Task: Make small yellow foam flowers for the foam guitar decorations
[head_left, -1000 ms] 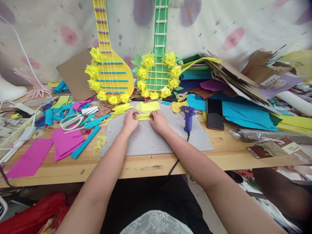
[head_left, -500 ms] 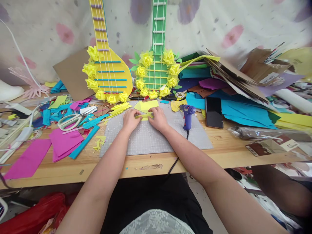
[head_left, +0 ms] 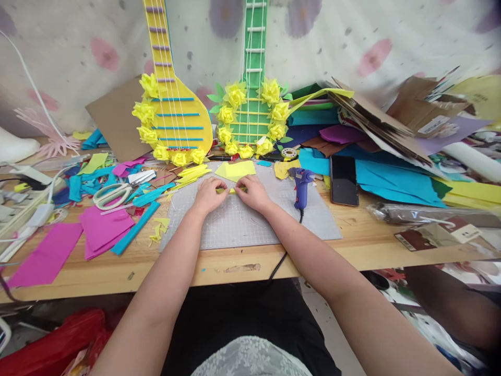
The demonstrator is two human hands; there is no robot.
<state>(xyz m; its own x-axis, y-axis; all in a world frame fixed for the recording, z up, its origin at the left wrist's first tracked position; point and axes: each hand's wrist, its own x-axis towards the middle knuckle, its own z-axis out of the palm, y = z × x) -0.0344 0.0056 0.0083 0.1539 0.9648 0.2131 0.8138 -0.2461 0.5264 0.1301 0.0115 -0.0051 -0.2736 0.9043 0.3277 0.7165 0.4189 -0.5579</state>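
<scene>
Over the grey cutting mat [head_left: 235,230], my left hand [head_left: 210,196] and my right hand [head_left: 251,192] face each other. Both are closed on a narrow yellow paper strip [head_left: 232,190], one hand at each end. Fingers cover much of the strip. Just behind them lies a folded piece of yellow paper [head_left: 239,169] on the mat. To the right of my right hand stands a blue glue gun [head_left: 301,187], its cord running down over the table edge. Left of my left hand are yellow paper scraps [head_left: 159,228] and a stack of cut yellow strips [head_left: 192,174].
A yellow paper guitar [head_left: 180,117] and a green one [head_left: 254,117], both with yellow flowers, lean at the back. Scissors [head_left: 112,196] and magenta paper [head_left: 105,230] lie left. A phone [head_left: 344,180], blue paper [head_left: 395,183] and cardboard [head_left: 383,128] occupy the right.
The yellow strip between my hands looks narrower, and my hands have closed in slightly over it. The glue gun and the surrounding paper have not moved.
</scene>
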